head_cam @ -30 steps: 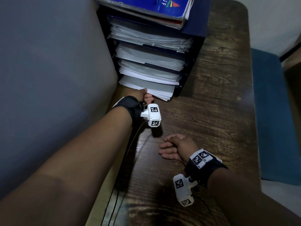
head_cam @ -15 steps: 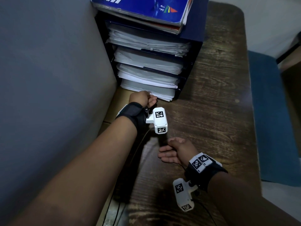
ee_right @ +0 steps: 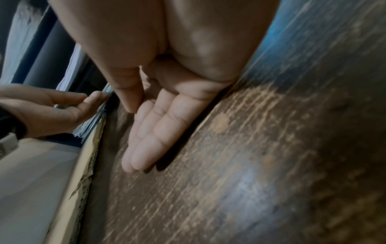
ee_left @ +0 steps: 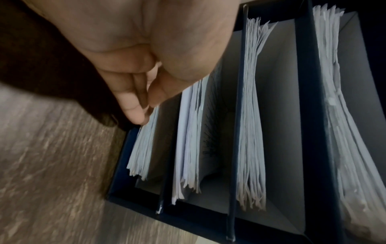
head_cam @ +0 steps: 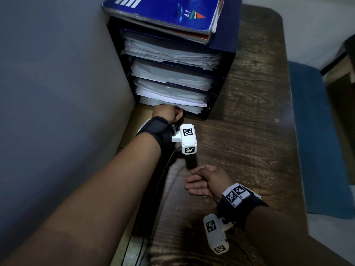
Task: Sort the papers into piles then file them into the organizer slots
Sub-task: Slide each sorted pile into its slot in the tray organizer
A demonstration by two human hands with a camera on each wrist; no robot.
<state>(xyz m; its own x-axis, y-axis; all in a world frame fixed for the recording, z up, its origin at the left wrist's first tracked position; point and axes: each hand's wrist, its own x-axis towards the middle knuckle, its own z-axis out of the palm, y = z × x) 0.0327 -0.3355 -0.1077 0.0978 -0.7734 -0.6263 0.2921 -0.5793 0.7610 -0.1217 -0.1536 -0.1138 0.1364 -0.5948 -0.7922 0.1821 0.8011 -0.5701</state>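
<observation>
- Papers (head_cam: 173, 107) sit in the organizer's (head_cam: 223, 73) bottom slot, head view; my left hand (head_cam: 167, 112) is at their front edge, my right hand (head_cam: 206, 180) lies flat and empty on the table (head_cam: 249, 131).
- Left wrist view: my fingertips (ee_left: 137, 115) pinch the stack's (ee_left: 142, 148) edge. I'd push it in squarely, not buckling sheets.
- Right wrist view: fingers (ee_right: 150, 137) straight, holding nothing.

Right hand (ee_right: 167, 105) lay flat, fingers (ee_right: 146, 145) straight, on dark wood table (ee_right: 250, 165). Left hand (ee_right: 52, 110) touched paper stack (ee_right: 89, 127) edge at far left, fingertips against sheets.
</observation>
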